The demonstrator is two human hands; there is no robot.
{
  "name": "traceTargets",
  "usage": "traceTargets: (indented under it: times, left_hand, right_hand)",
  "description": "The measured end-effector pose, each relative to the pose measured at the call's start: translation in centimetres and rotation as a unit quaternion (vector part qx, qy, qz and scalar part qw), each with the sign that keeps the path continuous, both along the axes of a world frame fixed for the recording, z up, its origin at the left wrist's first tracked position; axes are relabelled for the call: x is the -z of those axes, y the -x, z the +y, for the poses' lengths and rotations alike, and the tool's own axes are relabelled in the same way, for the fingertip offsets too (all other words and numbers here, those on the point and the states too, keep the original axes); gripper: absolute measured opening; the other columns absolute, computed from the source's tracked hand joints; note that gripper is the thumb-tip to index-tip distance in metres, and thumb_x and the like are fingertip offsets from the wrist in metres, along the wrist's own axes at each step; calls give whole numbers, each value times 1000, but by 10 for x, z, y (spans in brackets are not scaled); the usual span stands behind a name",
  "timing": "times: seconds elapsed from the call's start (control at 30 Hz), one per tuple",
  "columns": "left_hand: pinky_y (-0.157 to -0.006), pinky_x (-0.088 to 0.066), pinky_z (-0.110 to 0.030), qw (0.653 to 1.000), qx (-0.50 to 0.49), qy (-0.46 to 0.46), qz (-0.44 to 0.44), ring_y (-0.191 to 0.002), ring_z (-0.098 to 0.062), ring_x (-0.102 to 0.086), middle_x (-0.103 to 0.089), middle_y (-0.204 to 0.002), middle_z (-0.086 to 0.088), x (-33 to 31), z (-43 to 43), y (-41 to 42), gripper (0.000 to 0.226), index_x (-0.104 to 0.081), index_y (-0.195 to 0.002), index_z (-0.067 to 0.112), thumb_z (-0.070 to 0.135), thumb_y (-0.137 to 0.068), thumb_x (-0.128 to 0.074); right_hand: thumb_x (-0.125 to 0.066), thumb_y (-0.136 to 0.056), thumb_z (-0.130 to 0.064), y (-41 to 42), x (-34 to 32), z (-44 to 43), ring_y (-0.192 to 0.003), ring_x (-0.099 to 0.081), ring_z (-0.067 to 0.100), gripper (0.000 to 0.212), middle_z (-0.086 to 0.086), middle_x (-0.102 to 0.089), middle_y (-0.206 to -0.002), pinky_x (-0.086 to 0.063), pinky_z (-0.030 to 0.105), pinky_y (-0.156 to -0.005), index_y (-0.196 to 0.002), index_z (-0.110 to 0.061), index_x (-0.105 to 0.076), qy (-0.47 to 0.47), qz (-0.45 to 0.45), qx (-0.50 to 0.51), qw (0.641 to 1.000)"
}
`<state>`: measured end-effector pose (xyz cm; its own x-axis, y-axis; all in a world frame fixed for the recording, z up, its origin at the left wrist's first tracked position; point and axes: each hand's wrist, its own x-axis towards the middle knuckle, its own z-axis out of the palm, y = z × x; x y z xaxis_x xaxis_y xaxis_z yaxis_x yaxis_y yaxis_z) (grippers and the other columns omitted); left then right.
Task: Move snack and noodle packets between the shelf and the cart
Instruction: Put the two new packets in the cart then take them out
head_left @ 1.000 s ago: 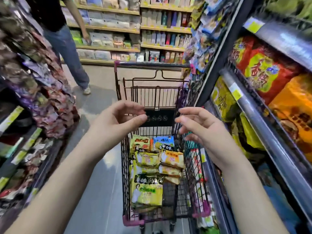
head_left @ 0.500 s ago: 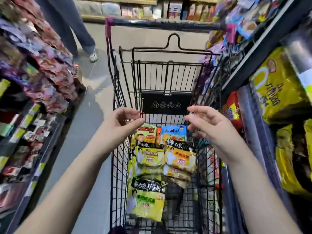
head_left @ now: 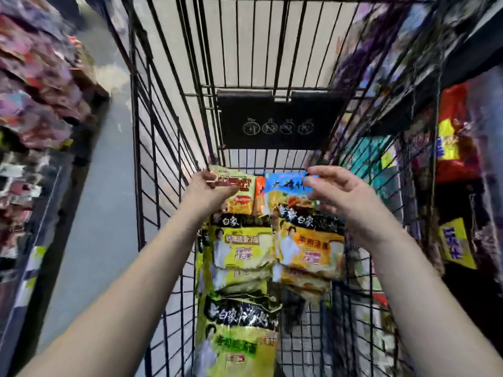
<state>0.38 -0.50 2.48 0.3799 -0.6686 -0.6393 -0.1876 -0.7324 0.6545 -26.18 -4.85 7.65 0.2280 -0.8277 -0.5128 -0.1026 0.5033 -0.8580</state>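
A black wire cart point(head_left: 163, 186) holds several noodle packets. At its far end lie a green and red packet point(head_left: 242, 197) and a blue packet point(head_left: 283, 186). My left hand point(head_left: 209, 189) pinches the top left corner of the green and red packet. The blue packet's top right corner sits between the thumb and fingers of my right hand point(head_left: 337, 197). Nearer to me lie a yellow-green packet point(head_left: 242, 248), an orange packet point(head_left: 310, 248) and a larger green one point(head_left: 236, 336). The picture is blurred.
A black sign plate point(head_left: 277, 123) hangs on the cart's far wall. Shelves stand close on both sides: a red packet point(head_left: 454, 137) and a yellow packet point(head_left: 457, 243) on the right, several hanging snack bags point(head_left: 35, 91) on the left. Grey floor point(head_left: 103, 213) runs along the cart's left.
My view has dropped and closed in on the cart. Both hands, empty above the cart before, have gone down into it and taken hold of the two far packets.
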Motion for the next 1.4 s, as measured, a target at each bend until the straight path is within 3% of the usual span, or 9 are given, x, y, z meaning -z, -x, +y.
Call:
traceTargets:
  times: [0.2, 0.33, 0.63, 0.8, 0.97, 1.1, 1.23, 1.33, 1.4]
  left_hand:
    - [-111, -46, -44, 989, 17, -96, -115, -126, -33, -56, -52, -142, -16, 66, -29, 0, 77, -42, -141, 8, 32, -82, -85]
    - [-103, -54, -50, 981, 2, -155, -116, -120, -36, -62, -54, -138, -18, 93, -38, -3, 74, -40, -141, 11, 24, -83, -83]
    - [-100, -54, -47, 970, 53, -154, -181, -122, -38, -57, -49, -137, -20, 108, -34, 4, 79, -37, -144, 4, 17, -81, -84]
    - [-97, -56, -50, 955, 117, -175, -211, -115, -37, -63, -60, -127, -18, 102, -32, 9, 55, -45, -133, 4, 19, -89, -75]
    - [-89, -55, -46, 914, 212, -171, -301, -112, -39, -64, -65, -126, -21, 100, -30, 21, 59, -34, -149, -1, 22, -98, -56]
    - [-76, -53, -40, 953, 136, -142, -230, -101, -32, -64, -62, -119, -16, 99, -31, 17, 44, -51, -126, 3, 23, -92, -72]
    - [-59, -52, -31, 977, 68, -134, -149, -85, -23, -69, -71, -109, -13, 98, -37, 6, 44, -63, -113, 4, 28, -83, -85]
    - [-83, -61, -43, 984, 35, -148, -93, -94, -27, -72, -74, -105, -10, 96, -42, 3, 50, -67, -111, 7, 37, -77, -89]
    - [-87, -60, -44, 985, 27, -148, -79, -94, -25, -73, -75, -104, -8, 95, -43, 3, 49, -68, -111, 11, 37, -76, -90]
  right_hand:
    - [-82, -71, -40, 9, 33, -9, -79, -73, 5, 48, -8, -80, -92, -56, 16, -65, -115, -22, -74, -21, 2, 18, 1000]
    - [-85, -67, -45, 18, 49, -15, -81, -74, 7, 47, -4, -80, -94, -58, 20, -68, -110, -28, -77, -26, 2, 34, 999]
    - [-91, -59, -59, 24, 63, -24, -87, -76, 9, 55, -1, -80, -105, -59, 21, -70, -107, -36, -78, -34, 8, 27, 999]
    - [-90, -73, -47, 27, 66, -32, -86, -75, 10, 42, 1, -80, -104, -59, 23, -71, -110, -31, -78, -33, 12, 39, 999]
    - [-83, -84, -33, 29, 79, -36, -86, -76, 10, 30, -2, -81, -96, -58, 20, -69, -111, -26, -75, -28, 44, 42, 998]
    - [-81, -89, -29, 30, 94, -38, -89, -77, 10, 36, -7, -80, -92, -59, 22, -71, -122, -19, -68, -27, 96, 43, 994]
    - [-79, -90, -37, 29, 102, -40, -102, -74, 12, 49, -2, -76, -109, -56, 33, -89, -132, -20, -61, -24, 155, 39, 987]
    - [-78, -91, -38, 28, 104, -43, -104, -71, 10, 49, -6, -74, -107, -49, 24, -80, -133, -21, -59, -22, 169, 42, 985]
    - [-77, -92, -36, 26, 105, -46, -105, -70, 11, 47, -6, -72, -104, -45, 20, -75, -132, -20, -59, -28, 168, 51, 984]
